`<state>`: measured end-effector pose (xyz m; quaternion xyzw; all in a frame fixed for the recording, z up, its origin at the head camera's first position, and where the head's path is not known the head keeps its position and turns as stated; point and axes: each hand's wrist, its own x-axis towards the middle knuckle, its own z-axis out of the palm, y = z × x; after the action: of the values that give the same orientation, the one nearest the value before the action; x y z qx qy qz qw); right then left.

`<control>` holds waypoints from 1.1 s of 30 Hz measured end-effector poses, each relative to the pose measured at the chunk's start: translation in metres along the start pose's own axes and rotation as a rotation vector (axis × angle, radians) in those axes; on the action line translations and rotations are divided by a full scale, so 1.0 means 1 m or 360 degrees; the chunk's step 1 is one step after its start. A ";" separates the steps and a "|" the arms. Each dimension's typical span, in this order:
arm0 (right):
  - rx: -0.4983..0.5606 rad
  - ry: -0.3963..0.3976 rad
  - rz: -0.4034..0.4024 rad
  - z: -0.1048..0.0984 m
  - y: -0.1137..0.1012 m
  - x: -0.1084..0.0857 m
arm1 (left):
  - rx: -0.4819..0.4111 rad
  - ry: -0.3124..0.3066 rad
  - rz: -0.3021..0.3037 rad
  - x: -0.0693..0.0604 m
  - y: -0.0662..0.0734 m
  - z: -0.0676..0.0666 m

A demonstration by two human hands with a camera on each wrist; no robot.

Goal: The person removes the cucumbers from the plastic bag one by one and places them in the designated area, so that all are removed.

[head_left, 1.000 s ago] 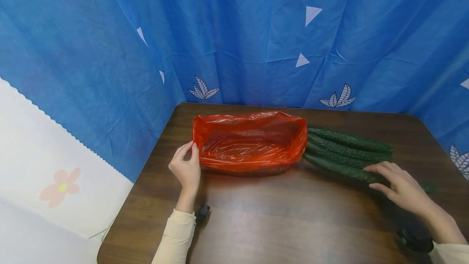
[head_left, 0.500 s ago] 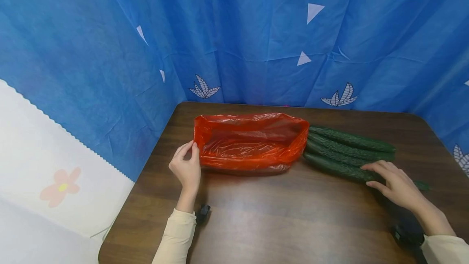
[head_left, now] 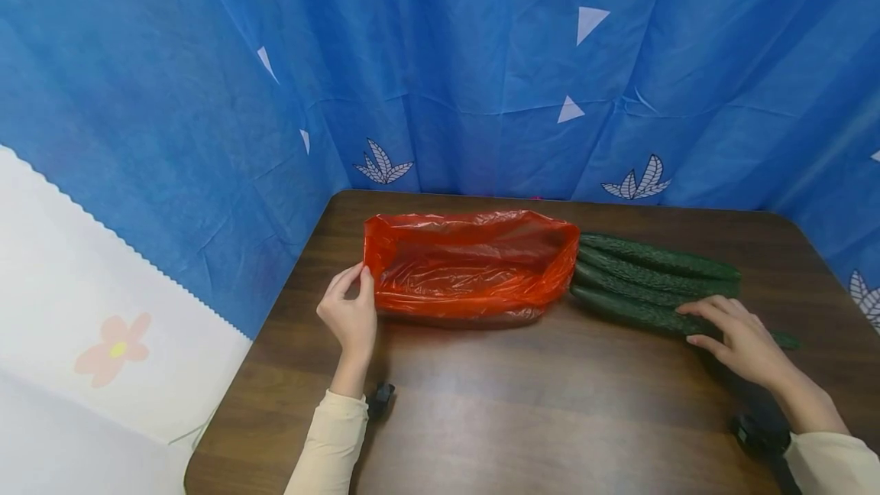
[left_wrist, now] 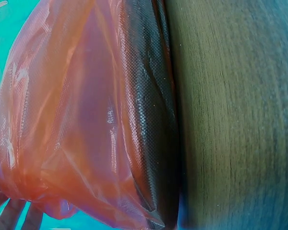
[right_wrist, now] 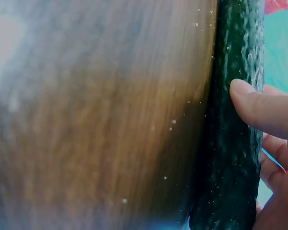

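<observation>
A thin red plastic bag [head_left: 474, 304] lies on its side on the table, its mouth held wide. At its left edge, my left hand [head_left: 349, 315] pinches the rim between thumb and fingers. To the right of the bag, three long dark green cucumbers [head_left: 653, 281] lie side by side. Their left ends meet the bag's right edge; whether they reach under it I cannot tell. My right hand [head_left: 739, 342] holds the nearest cucumber [right_wrist: 230, 158] near its right end. In the right wrist view the thumb [right_wrist: 259, 108] presses its near side, with fingers curled behind.
The brown wooden table [head_left: 522, 403] has rounded far corners. A blue curtain [head_left: 467, 59] hangs right behind it. White cloth [head_left: 55, 312] with a flower print is at the left. Small black devices sit at both wrists.
My right hand has shifted slightly left, and the nearest cucumber has slid a little left with it. The left hand and the bag stay almost unchanged.
</observation>
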<state>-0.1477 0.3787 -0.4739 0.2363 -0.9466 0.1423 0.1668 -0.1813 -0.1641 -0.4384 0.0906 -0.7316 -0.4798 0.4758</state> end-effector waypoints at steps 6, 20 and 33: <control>0.0032 -0.0050 0.0073 -0.002 -0.002 0.000 | -0.0006 -0.0006 -0.0009 -0.001 0.000 0.000; 0.0127 0.0117 0.0132 -0.014 -0.028 0.024 | -0.0023 -0.0019 0.0006 -0.001 0.000 -0.002; 0.0463 0.0297 -0.0073 -0.005 -0.109 0.122 | -0.0032 -0.0008 0.0000 -0.001 -0.001 -0.001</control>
<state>-0.1939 0.2394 -0.4025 0.2651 -0.8908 0.2954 0.2213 -0.1801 -0.1649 -0.4397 0.0847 -0.7279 -0.4874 0.4748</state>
